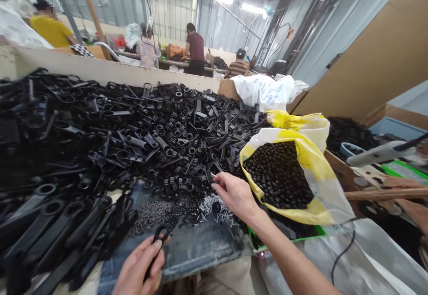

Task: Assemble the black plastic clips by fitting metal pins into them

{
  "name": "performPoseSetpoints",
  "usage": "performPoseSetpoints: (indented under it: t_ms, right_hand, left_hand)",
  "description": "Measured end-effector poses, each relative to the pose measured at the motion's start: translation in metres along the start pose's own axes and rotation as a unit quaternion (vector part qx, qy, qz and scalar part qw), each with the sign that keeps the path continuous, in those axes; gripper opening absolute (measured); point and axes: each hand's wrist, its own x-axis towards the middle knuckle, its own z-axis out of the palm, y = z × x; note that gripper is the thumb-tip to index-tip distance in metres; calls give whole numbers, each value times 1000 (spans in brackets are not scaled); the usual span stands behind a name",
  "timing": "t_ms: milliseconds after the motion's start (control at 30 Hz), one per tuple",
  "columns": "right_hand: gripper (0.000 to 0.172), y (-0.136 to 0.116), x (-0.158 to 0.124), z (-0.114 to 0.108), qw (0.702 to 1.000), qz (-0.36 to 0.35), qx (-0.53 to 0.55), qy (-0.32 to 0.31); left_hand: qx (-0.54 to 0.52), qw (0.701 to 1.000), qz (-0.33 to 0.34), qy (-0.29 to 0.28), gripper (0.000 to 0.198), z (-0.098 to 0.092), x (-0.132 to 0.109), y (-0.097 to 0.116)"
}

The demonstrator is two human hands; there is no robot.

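Note:
My left hand (pixel 138 266) grips a black plastic part with a ring end (pixel 157 250) at the bottom of the view. My right hand (pixel 236 196) pinches a small silver pin (pixel 213 175) between thumb and finger, just left of a yellow-and-white plastic bag (pixel 329 197) full of black beads (pixel 277 174). A large heap of black plastic parts (pixel 133 134) covers the bench ahead. Loose silver nails (pixel 214 208) and dark screws (pixel 155 215) lie on a grey sheet (pixel 187 252) between my hands.
Several co-workers stand at benches far ahead, behind a pale board (pixel 100 72). A white cloth sack (pixel 264 91) sits behind the bag. To the right are a grey tool (pixel 381 154), a wooden rod (pixel 384 193), a blue crate (pixel 396 128) and a large cardboard sheet (pixel 354 50).

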Motion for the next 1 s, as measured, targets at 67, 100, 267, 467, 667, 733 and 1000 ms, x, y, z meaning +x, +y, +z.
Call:
performPoseSetpoints:
  t_ms: [67, 100, 267, 467, 667, 733, 1000]
  right_hand:
    - [15, -1, 19, 7, 999, 18, -34, 3]
    - [16, -3, 25, 11, 998, 26, -50, 1]
    - [10, -11, 35, 25, 994, 45, -98, -14]
    - [17, -7, 26, 33, 992, 31, -123, 3]
    - [13, -13, 18, 40, 990, 26, -134, 21]
    - [17, -9, 21, 38, 990, 29, -134, 28]
    - [37, -31, 0, 32, 893, -13, 446, 60]
  left_hand:
    - [-18, 999, 36, -4, 62, 8, -2, 3]
    - [-23, 998, 56, -7, 59, 10, -3, 5]
    - [-62, 995, 53, -63, 43, 2, -3, 14]
    - [-84, 991, 37, -101, 42, -8, -3, 18]
    - [-63, 993, 61, -85, 45, -4, -5, 18]
    - [-52, 993, 71, -84, 45, -3, -6, 18]
    - [-76, 985, 156, -7, 46, 4, -7, 22]
